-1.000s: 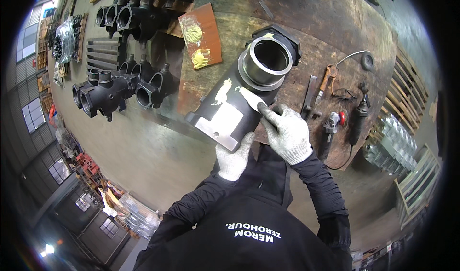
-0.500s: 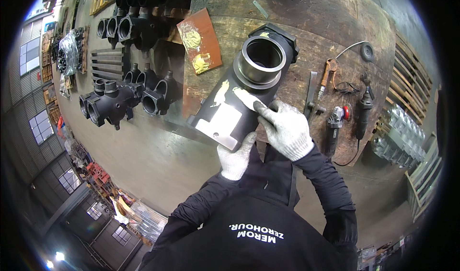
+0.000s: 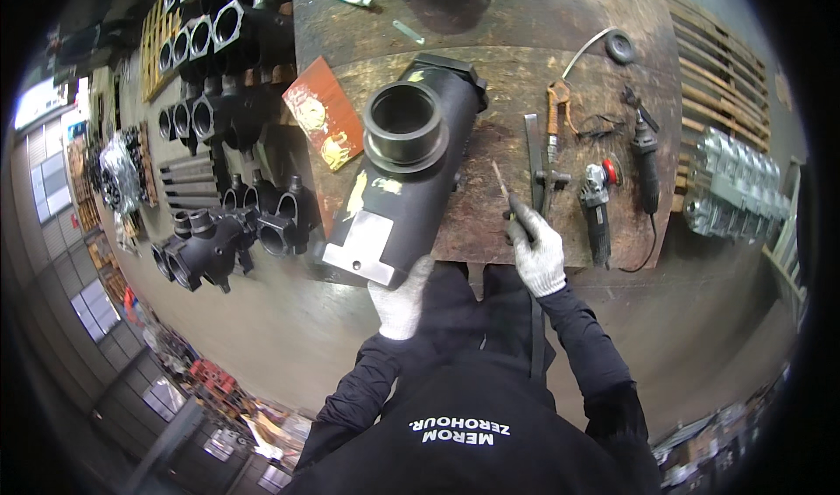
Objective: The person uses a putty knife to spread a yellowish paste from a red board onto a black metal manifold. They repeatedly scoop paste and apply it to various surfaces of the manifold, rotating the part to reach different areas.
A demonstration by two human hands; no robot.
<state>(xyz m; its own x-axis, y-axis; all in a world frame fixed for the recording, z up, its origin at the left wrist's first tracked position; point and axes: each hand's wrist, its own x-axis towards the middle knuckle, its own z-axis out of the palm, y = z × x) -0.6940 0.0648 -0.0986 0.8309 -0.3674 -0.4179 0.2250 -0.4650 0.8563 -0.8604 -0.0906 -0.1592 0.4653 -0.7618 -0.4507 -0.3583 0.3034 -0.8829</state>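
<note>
A black cylindrical metal casting [image 3: 404, 225] lies at a slant on the workbench, its round machined neck [image 3: 399, 149] facing up. Yellow putty patches [image 3: 357, 193] smear its side above a flat bare-metal plate [image 3: 360, 248]. My left hand [image 3: 399, 304], in a white knit glove, grips the casting's near end, some fingers hidden beneath it. Right of the casting, apart from it, my gloved right hand [image 3: 539, 254] is closed around a thin putty knife [image 3: 500, 180], its narrow blade pointing away from me. Dark smudges mark that glove's fingertips.
A reddish-brown board [image 3: 315, 88] with putty dabs lies left of the casting. To the right are a hammer [image 3: 535, 158], an orange-handled air gun [image 3: 554, 114], an angle grinder [image 3: 597, 215] and a corded die grinder [image 3: 645, 154]. Several black castings [image 3: 206, 254] stand left of the workbench [image 3: 490, 84].
My right hand has drawn the putty knife off the casting and moved right. The smear by the neck looks flatter. My left hand stays at the near end; the view has shifted.
</note>
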